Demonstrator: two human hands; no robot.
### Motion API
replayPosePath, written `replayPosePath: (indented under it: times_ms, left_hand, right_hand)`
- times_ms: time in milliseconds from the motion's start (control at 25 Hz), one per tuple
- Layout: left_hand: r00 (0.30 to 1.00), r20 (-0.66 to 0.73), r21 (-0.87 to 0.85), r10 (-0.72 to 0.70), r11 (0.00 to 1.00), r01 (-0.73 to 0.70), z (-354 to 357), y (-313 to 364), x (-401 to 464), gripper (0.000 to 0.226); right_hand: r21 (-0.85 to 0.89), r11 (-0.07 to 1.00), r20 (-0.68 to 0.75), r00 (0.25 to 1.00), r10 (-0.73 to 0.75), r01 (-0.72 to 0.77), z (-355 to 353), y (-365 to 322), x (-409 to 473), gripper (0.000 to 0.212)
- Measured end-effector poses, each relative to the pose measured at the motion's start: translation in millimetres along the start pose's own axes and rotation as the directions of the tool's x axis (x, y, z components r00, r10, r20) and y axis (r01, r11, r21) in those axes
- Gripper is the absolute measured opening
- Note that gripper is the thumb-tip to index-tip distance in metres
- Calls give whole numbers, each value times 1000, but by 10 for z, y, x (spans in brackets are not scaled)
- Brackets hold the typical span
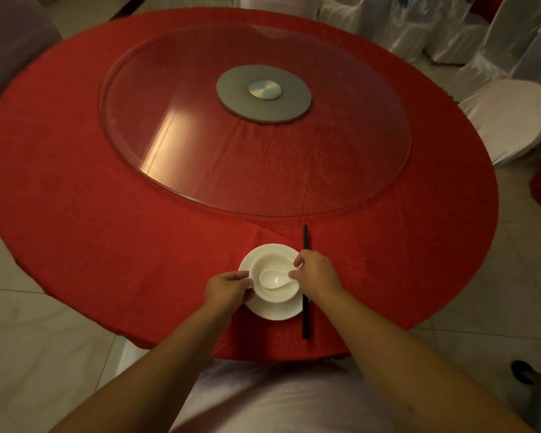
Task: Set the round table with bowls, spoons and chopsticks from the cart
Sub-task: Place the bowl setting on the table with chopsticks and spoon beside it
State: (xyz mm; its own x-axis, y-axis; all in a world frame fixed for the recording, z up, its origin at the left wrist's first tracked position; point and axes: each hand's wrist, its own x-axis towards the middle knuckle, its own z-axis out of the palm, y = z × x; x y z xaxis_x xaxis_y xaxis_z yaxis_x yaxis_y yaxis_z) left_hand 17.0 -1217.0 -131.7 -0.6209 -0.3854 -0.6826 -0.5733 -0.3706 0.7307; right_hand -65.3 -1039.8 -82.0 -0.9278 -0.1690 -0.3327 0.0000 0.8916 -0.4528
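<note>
Right now your two hands sit on either side of a single place setting at the near edge of the counter point(106, 214), which is round and draped in a red cloth. Your left hand point(227, 289) curls its fingers against the left side of the bowl point(275, 293), apparently steadying it where it rests on the white plate point(278, 310) beneath. Your right hand point(316, 271) pinches the handle end of the white spoon point(270, 279), whose scoop lies inside the bowl; the grip looks meant to turn or settle the spoon so that it lies neatly. A pair of black chopsticks point(305, 242) lies just beside the plate on its right, running from the near edge toward the middle of the counter, with your right wrist crossing over them. That parallel line, tight against the plate, reads as the finished position for them. Beyond the setting, the glass turntable point(200, 135) covers the centre of the counter. Only this one setting shows, so most of the task remains, by my judgement. A white-covered chair point(506, 120) stands off the right edge. No cart is in view.
</note>
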Motion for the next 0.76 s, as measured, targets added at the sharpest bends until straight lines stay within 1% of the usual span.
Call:
replayPosePath:
  times_ms: [360, 480, 560, 640, 680, 760]
  left_hand:
    - [1000, 7, -2, -7, 1000, 7, -20, 21, -18, 13]
    - [1000, 7, 16, 15, 1000, -15, -61, 71, -47, 12]
    - [997, 11, 99, 75, 992, -76, -111, 147, -75, 14]
    - [982, 30, 267, 186, 945, -187, -159, 255, -102, 12]
    - [966, 53, 363, 255, 896, -256, -175, 323, -120, 11]
    - [919, 128, 523, 372, 762, -382, -175, 465, -169, 14]
  right_hand:
    - [19, 1000, -27, 999, 19, -19, -14, 56, -28, 23]
    - [38, 999, -59, 998, 7, -4, -58, 89, -70, 27]
    - [41, 999, -84, 996, 0, 4, -105, 116, -110, 27]
    - [36, 999, -103, 995, -7, 11, -164, 152, -149, 23]
    - [30, 999, -111, 994, -9, 12, -199, 169, -176, 22]
    - [14, 1000, -114, 993, -16, 17, -275, 199, -251, 20]
